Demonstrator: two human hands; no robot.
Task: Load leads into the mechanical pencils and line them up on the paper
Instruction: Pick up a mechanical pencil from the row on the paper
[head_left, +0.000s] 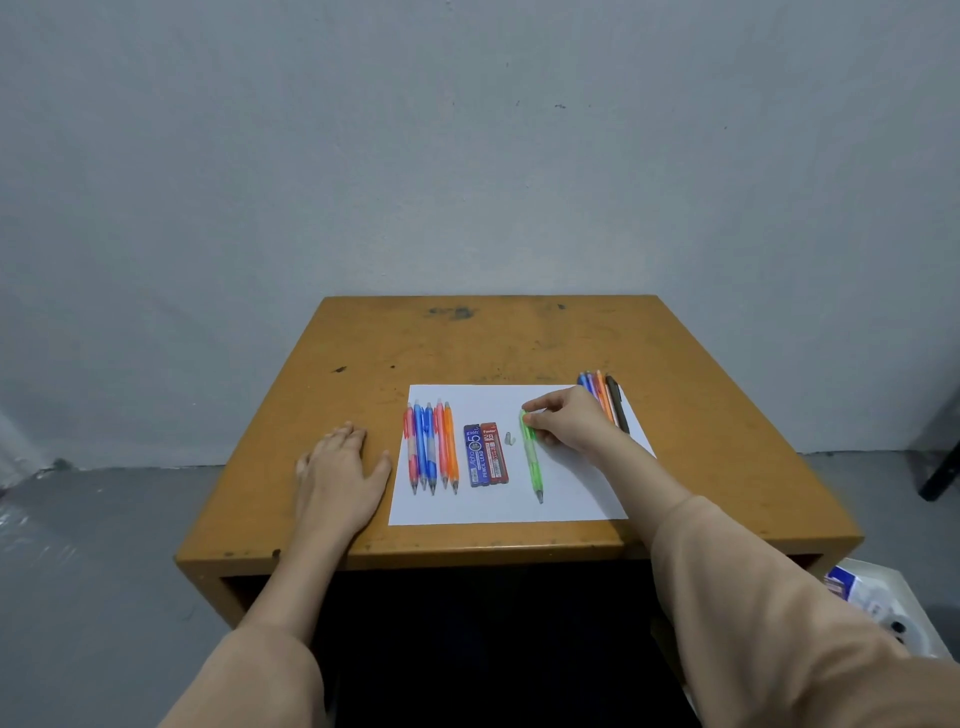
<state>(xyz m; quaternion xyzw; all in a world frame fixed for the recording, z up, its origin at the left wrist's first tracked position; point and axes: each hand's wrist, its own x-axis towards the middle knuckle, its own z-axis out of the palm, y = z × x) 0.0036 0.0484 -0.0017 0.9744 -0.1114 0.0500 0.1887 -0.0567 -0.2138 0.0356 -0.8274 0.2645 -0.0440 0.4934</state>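
A white paper sheet (566, 499) lies on a small orange-brown table (493, 338). Several pink, blue and orange mechanical pencils (431, 447) lie in a row on its left part. Beside them rest a blue lead case (474, 455) and a red lead case (494, 453), with a small grey cap (510, 438) to their right. A green mechanical pencil (532, 460) lies on the paper, and my right hand (569, 421) pinches its upper end. My left hand (340, 475) lies flat on the table left of the paper. More pencils (605, 397) sit at the paper's far right corner.
The table stands against a grey wall, with grey floor on both sides. A white bag or packet with a blue label (878, 603) lies on the floor at the lower right. A dark furniture leg (943, 467) shows at the right edge.
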